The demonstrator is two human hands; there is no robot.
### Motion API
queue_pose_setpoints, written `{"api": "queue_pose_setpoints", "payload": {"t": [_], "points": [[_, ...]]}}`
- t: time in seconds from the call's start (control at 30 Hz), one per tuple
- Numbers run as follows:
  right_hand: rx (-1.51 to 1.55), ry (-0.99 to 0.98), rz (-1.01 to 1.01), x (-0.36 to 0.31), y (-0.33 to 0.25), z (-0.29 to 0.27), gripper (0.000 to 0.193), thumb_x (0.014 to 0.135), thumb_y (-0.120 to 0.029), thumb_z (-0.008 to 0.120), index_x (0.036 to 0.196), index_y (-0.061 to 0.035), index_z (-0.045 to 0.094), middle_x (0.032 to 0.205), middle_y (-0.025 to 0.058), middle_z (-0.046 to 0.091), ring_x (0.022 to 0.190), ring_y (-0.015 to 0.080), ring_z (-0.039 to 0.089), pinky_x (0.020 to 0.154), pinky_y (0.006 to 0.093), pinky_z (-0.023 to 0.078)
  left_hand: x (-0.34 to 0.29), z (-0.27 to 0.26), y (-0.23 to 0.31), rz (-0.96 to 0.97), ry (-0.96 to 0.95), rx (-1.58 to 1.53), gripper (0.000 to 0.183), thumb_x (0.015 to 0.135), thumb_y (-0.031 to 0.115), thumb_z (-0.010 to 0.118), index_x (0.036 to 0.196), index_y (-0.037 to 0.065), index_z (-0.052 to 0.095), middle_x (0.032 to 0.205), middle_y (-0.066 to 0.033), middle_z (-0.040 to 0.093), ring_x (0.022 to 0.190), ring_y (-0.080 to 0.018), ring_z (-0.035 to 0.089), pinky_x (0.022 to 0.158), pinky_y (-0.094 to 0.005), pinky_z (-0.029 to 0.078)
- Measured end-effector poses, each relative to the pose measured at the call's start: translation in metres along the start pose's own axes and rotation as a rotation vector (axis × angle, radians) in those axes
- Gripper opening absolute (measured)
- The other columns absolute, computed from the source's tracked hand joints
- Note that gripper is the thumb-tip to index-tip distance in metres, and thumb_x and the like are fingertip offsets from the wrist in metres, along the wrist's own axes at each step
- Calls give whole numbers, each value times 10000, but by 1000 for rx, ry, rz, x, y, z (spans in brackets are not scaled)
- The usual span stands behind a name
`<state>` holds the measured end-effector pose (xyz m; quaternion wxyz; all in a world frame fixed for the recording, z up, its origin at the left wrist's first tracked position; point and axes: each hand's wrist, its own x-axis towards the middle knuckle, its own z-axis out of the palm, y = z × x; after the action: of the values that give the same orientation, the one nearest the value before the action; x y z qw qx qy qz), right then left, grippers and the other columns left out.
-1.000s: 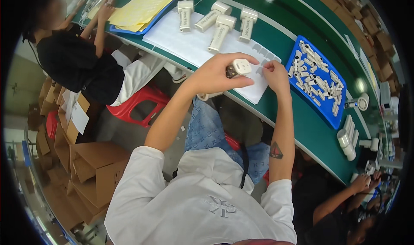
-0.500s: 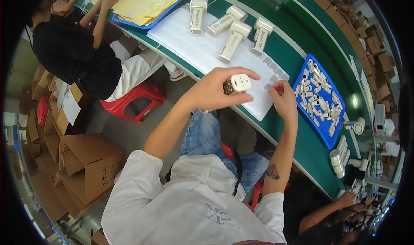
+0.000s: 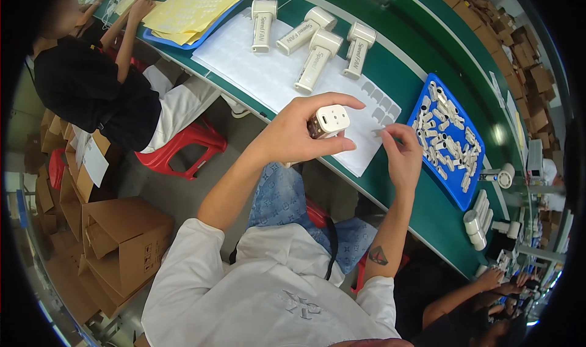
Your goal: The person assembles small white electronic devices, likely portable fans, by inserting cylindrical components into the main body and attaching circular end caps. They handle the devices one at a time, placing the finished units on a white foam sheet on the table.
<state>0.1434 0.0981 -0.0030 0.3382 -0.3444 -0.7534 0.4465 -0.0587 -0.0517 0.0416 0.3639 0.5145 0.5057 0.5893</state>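
Observation:
My left hand [image 3: 299, 127] is closed round a white handheld fan [image 3: 332, 120], its rounded end with a slot and small holes facing up. A dark, brownish part of its side shows between my fingers and the white end. Most of the fan is hidden by the palm. To the right, my right hand [image 3: 400, 154] pinches a small greyish sticker [image 3: 379, 131] between thumb and forefinger, just above the edge of a white sticker sheet [image 3: 357, 157]. Grey cut-out shapes show along that sheet's right side. Several white fans [image 3: 318, 60] lie on the sheet beyond my hands.
A blue tray [image 3: 455, 195] of small white parts stands on the green table [image 3: 433, 215] at right. More white fan pieces [image 3: 476, 228] lie past it. Yellow sheets [image 3: 189, 11] fill another tray at far left. Co-workers sit on both sides; cardboard boxes [image 3: 143, 240] stand at left.
My right hand has come slightly back from the sheet, with the small sticker at its fingertips. The left hand still holds the fan, tilted a little differently. The whole view has shifted slightly.

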Motion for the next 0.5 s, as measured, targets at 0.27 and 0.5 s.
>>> {"api": "queue_pose_setpoints", "payload": {"t": [0.27, 0.5], "points": [[373, 234, -141, -20, -45, -23, 111, 851, 62, 637, 958, 56, 664, 926, 95, 634, 814, 133, 602, 729, 233, 487, 27, 19, -7, 135, -9, 51, 331, 716, 105, 846, 979, 57, 650, 851, -4, 648, 779, -71, 599, 686, -236, 485], [506, 287, -209, -33, -67, -28, 371, 850, 46, 632, 1218, 59, 588, 937, 56, 611, 828, 95, 560, 761, 218, 456, 44, 41, -11, 188, -99, -5, 335, 762, 95, 793, 1062, 44, 654, 1018, -58, 664, 916, -139, 605, 802, -280, 487]]}}
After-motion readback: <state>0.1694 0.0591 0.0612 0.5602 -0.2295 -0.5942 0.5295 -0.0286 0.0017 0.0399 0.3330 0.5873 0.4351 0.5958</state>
